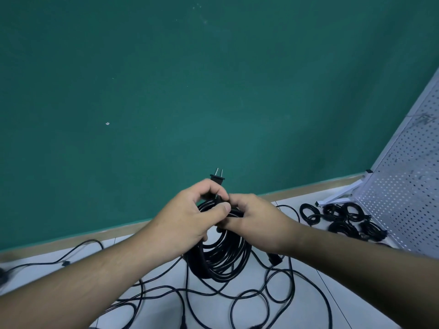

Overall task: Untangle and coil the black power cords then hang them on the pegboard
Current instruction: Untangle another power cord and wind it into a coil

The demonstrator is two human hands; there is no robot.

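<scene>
The left hand (pixel 190 214) and right hand (pixel 251 217) both grip the coil (pixel 221 257) at its top, above the floor (pixel 308 286) near its wall edge; if the plug end (pixel 217 178) slips their fingers (pixel 224 207), loops may spill into the loose cords (pixel 251 298) below.

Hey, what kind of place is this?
Probably a workshop or storage corner: a bare green wall, a tiled floor strewn with black cords, and a white pegboard leaning at right.

The left hand (pixel 190 214) and right hand (pixel 254 219) cover the top of the coil (pixel 221 257); the right edge cuts the pegboard (pixel 408 162); loose cords (pixel 249 291) run off the bottom.
</scene>
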